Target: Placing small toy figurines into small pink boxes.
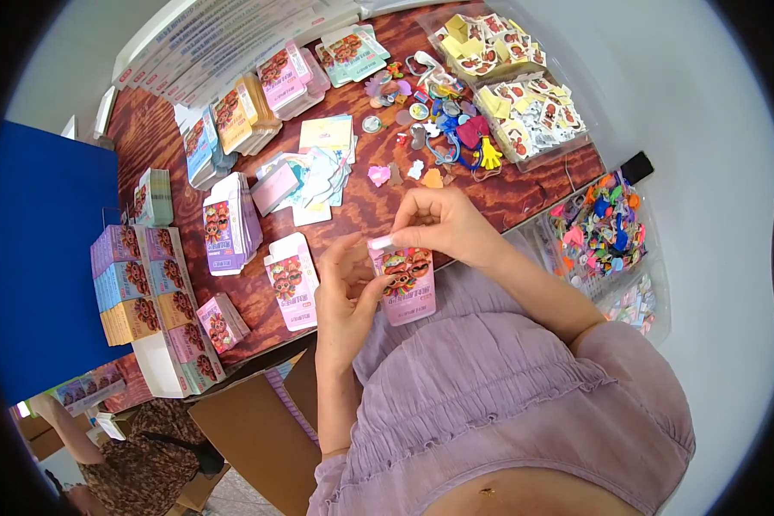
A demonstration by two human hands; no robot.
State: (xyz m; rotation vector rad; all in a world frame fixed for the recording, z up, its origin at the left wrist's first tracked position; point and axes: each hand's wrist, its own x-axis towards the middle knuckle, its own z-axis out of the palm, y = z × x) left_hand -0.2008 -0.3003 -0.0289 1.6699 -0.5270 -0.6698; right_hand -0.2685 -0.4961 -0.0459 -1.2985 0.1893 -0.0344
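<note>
At the frame's centre, the left hand (346, 301) pinches a pink box (411, 303) by its side, seemingly to steady it while the right hand (443, 225) pinches at its top flap (379, 244).

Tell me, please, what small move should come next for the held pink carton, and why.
Probably fold down the pale end flap with the right hand: the flap shows at the top of the pink carton, that hand is beside it, and the left hand holds the carton.
</note>
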